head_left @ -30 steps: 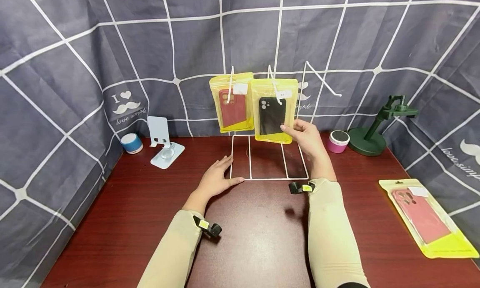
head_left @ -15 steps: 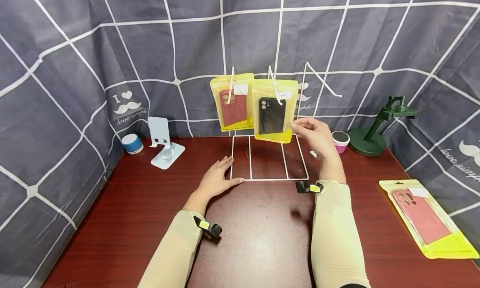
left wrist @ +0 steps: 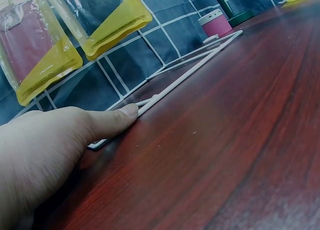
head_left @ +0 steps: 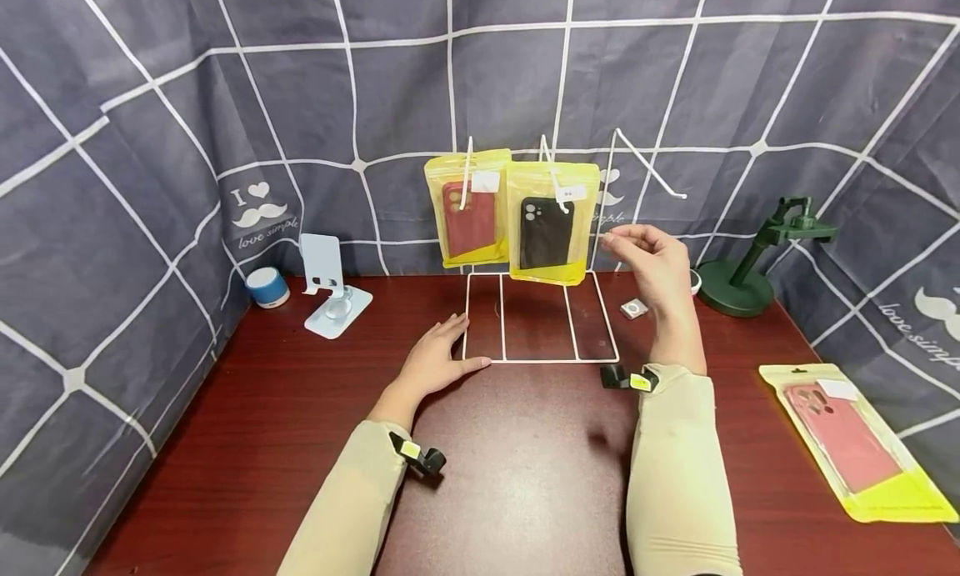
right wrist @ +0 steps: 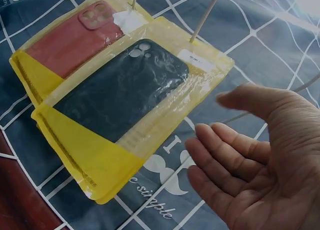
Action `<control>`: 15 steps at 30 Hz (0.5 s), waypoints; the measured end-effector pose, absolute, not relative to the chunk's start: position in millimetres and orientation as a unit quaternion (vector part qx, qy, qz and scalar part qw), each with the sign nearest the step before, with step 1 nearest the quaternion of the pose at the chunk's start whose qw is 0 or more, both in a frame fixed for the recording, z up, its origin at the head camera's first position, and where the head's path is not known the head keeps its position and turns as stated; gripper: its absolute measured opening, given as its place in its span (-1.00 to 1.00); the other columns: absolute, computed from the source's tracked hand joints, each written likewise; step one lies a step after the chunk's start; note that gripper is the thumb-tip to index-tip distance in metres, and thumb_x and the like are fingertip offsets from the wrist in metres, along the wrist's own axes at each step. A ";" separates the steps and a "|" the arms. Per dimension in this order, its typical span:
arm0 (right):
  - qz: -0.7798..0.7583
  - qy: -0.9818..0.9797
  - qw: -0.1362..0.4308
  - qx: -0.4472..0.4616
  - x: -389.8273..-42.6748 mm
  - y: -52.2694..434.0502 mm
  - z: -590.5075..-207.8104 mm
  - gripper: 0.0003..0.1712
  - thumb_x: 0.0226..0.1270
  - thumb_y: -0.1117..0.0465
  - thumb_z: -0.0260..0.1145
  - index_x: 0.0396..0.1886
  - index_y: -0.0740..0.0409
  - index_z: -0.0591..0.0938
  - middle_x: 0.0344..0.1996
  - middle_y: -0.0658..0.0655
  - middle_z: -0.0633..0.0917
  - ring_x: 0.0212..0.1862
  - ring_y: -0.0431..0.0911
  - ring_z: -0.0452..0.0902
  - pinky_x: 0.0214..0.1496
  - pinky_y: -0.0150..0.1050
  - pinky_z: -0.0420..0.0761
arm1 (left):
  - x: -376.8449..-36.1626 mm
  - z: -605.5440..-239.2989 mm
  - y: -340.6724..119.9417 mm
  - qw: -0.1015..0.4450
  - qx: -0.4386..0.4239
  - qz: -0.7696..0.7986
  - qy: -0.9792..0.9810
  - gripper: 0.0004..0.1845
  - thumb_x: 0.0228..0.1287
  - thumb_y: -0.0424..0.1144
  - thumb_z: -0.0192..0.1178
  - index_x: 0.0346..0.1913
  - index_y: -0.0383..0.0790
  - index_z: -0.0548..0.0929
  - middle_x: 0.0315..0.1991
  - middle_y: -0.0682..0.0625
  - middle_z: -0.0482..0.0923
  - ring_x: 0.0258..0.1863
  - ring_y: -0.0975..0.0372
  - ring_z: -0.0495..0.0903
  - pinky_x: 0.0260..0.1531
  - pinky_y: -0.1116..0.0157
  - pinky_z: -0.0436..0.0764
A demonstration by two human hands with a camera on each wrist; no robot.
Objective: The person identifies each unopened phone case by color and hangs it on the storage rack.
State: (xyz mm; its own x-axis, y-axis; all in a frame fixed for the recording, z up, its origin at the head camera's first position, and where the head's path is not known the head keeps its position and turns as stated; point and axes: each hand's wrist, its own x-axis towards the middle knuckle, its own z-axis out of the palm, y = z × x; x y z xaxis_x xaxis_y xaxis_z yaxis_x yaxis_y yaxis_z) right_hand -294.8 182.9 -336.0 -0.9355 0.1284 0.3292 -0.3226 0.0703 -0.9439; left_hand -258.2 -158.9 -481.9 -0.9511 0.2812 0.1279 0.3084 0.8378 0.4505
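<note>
Two yellow plastic bags with phone cases (head_left: 552, 222) are hanging on the white wire rack (head_left: 542, 360). My left hand (head_left: 435, 361) is pressing flat beside its front edge. My right hand (head_left: 651, 259) is hanging open, just beside them.

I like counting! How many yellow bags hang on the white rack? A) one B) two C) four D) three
B: a bag with a red case and a bag with a black case hang on the rack; the third bag lies on the table.
</note>
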 end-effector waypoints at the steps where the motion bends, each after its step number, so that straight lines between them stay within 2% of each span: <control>1: 0.684 -0.707 0.168 0.063 -293.0 182.8 -335.5 -0.69 0.20 0.12 0.55 -0.16 0.23 0.76 -0.42 -0.11 0.79 -0.30 -0.26 0.71 -0.12 -0.43 0.59 | -258.1 -482.5 -158.7 0.028 -0.153 -0.240 -0.958 0.08 0.11 0.51 0.20 0.53 -0.16 0.32 0.54 0.00 0.21 0.54 0.04 0.12 0.53 0.10 0.08; 6: 0.653 -0.739 0.153 0.065 -283.0 193.2 -340.0 -0.63 0.24 0.03 0.52 -0.11 0.22 0.76 -0.37 -0.10 0.80 -0.23 -0.22 0.72 -0.08 -0.42 0.61 | -256.9 -486.9 -158.0 0.022 -0.152 -0.239 -0.959 0.07 0.12 0.51 0.19 0.53 -0.16 0.32 0.54 0.00 0.21 0.54 0.03 0.12 0.52 0.10 0.08; 8: 0.608 -0.779 0.135 0.076 -277.9 204.5 -343.1 -0.59 0.30 -0.03 0.46 -0.06 0.19 0.75 -0.34 -0.14 0.79 -0.20 -0.25 0.70 -0.16 -0.42 0.59 | -255.8 -488.0 -158.5 0.023 -0.151 -0.241 -0.958 0.07 0.12 0.50 0.20 0.52 -0.17 0.32 0.53 -0.01 0.21 0.54 0.03 0.13 0.53 0.11 0.07; 10: 0.555 -0.818 0.112 0.099 -272.8 220.3 -347.8 -0.60 0.37 -0.05 0.40 -0.04 0.18 0.74 -0.29 -0.11 0.80 -0.19 -0.28 0.67 -0.18 -0.46 0.59 | -255.0 -488.8 -160.1 0.026 -0.149 -0.240 -0.959 0.07 0.12 0.50 0.20 0.52 -0.17 0.33 0.53 -0.01 0.22 0.54 0.05 0.13 0.53 0.13 0.05; 13: 0.437 -0.887 0.091 0.123 -260.3 254.1 -358.2 -0.65 0.40 -0.09 0.35 -0.05 0.06 0.74 -0.22 -0.06 0.78 -0.23 -0.34 0.58 -0.26 -0.48 0.51 | -254.1 -488.7 -162.9 0.028 -0.148 -0.235 -0.960 0.07 0.11 0.50 0.20 0.52 -0.18 0.33 0.53 -0.02 0.23 0.53 0.07 0.14 0.53 0.15 0.04; 15: 0.369 -0.916 0.083 0.134 -247.5 283.2 -366.6 -0.68 0.41 -0.07 0.35 -0.05 0.02 0.74 -0.20 0.01 0.77 -0.24 -0.35 0.57 -0.23 -0.49 0.51 | -254.3 -488.5 -163.5 0.027 -0.149 -0.230 -0.961 0.08 0.12 0.51 0.19 0.52 -0.18 0.33 0.53 -0.01 0.23 0.54 0.09 0.13 0.53 0.17 0.03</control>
